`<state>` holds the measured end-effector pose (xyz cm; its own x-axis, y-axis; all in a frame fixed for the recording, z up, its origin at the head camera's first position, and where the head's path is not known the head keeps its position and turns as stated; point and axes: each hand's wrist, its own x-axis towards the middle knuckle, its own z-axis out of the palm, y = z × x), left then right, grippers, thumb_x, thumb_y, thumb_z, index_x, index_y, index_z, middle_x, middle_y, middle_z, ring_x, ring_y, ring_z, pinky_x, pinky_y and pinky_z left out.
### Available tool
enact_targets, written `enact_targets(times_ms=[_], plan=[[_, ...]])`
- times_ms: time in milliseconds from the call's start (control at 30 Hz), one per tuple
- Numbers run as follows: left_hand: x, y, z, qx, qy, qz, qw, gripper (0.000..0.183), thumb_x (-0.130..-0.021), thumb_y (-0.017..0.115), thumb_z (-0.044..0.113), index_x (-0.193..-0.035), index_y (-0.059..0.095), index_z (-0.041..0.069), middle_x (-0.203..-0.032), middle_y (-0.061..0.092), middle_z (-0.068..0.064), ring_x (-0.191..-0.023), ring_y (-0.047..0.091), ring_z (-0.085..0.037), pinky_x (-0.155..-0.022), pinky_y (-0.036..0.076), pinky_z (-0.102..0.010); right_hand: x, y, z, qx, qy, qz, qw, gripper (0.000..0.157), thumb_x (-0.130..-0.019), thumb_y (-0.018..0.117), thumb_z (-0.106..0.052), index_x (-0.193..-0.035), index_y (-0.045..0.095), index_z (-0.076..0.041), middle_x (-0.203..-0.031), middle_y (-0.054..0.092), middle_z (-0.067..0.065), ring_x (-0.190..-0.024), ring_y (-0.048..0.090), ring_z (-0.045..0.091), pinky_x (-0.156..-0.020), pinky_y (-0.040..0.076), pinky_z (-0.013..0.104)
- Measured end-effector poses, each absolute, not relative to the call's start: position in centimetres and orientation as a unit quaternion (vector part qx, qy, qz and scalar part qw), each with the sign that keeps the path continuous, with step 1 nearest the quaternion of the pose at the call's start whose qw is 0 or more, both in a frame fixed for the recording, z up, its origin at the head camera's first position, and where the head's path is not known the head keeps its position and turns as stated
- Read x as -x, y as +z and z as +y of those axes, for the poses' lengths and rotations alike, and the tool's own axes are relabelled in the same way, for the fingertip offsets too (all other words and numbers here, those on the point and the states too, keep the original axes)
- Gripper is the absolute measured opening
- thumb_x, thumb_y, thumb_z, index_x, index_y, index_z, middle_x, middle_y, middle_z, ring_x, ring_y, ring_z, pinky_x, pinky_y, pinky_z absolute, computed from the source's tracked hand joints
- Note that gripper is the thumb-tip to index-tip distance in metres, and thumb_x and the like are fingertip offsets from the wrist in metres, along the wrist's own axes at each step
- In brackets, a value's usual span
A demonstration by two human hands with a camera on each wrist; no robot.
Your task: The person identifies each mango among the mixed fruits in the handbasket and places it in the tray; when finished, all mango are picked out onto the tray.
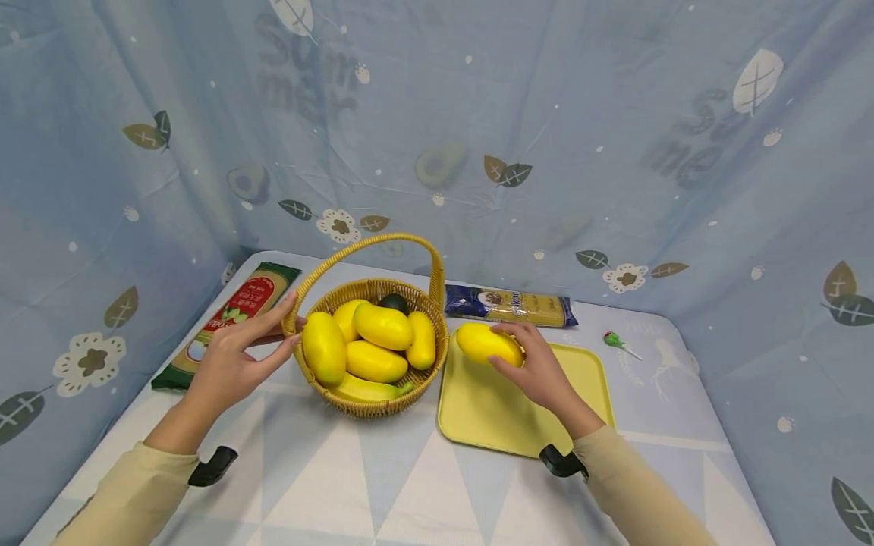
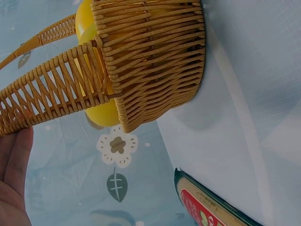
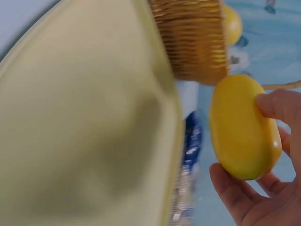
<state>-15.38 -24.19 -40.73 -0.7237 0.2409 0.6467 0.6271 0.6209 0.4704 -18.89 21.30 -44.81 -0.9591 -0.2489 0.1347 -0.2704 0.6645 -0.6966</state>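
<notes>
My left hand [image 1: 235, 353] grips the handle of a wicker basket [image 1: 372, 409] near its left base. In the left wrist view the fingers touch the handle's outer side. Inside the basket lie several yellow mangoes [image 1: 384, 326], a banana [image 1: 369, 389] and a dark green round fruit [image 1: 394, 302], partly covered. Over the yellow tray [image 1: 505, 425], my right hand [image 1: 539, 368] holds another mango [image 3: 242, 127] between thumb and fingers. The right wrist view shows that mango raised above the tray, close to the basket's side.
A green and red package [image 1: 235, 311] lies left of the basket. Behind the tray is a blue pasta packet [image 1: 510, 305]. A lollipop [image 1: 617, 341] with a red and green top lies to the right. Blue curtains [image 1: 437, 114] enclose the table's back and sides.
</notes>
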Motion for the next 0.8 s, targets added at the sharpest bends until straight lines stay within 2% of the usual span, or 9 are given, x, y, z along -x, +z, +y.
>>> enact_targets(times_ms=[167, 367, 567, 800], plan=[[15.4, -40.8, -24.2, 0.256, -0.352, -0.858, 0.273, 0.086, -0.072, 0.083, -0.014, -0.149, 0.054, 0.012, -0.114, 0.075, -0.013, -0.104, 0.057, 0.016, -0.084, 0.051, -0.007, 19.9, -47.5, 21.3, -0.098, 0.375, -0.922, 0.008, 0.049, -0.095, 0.075, -0.026, -0.141, 0.059, -0.018, -0.136, 0.050, 0.015, -0.118, 0.053, 0.034, -0.104, 0.048, 0.053], [15.4, -40.8, -24.1, 0.258, -0.353, -0.857, 0.273, 0.087, -0.071, 0.083, -0.015, -0.149, 0.053, 0.011, -0.114, 0.075, -0.014, -0.105, 0.057, 0.015, -0.084, 0.051, -0.008, 20.6, -49.4, 20.7, -0.075, 0.369, -0.926, 0.007, 0.049, -0.095, 0.074, -0.024, -0.142, 0.059, -0.021, -0.137, 0.048, 0.017, -0.121, 0.053, 0.037, -0.108, 0.044, 0.056], [15.4, -40.8, -24.2, 0.257, -0.351, -0.858, 0.274, 0.088, -0.071, 0.083, -0.015, -0.149, 0.053, 0.011, -0.114, 0.075, -0.014, -0.105, 0.057, 0.016, -0.083, 0.051, -0.007, 20.8, -49.7, 19.7, -0.063, 0.349, -0.935, 0.018, 0.048, -0.096, 0.073, -0.026, -0.141, 0.060, -0.020, -0.137, 0.048, 0.016, -0.122, 0.055, 0.037, -0.110, 0.044, 0.054], [15.4, -40.8, -24.3, 0.257, -0.350, -0.858, 0.274, 0.089, -0.070, 0.084, -0.016, -0.149, 0.053, 0.012, -0.115, 0.075, -0.014, -0.105, 0.057, 0.016, -0.083, 0.051, -0.008, 20.6, -49.3, 19.4, -0.071, 0.309, -0.948, 0.011, 0.051, -0.094, 0.068, -0.024, -0.144, 0.056, -0.016, -0.149, 0.049, 0.013, -0.136, 0.047, 0.036, -0.116, 0.038, 0.054]])
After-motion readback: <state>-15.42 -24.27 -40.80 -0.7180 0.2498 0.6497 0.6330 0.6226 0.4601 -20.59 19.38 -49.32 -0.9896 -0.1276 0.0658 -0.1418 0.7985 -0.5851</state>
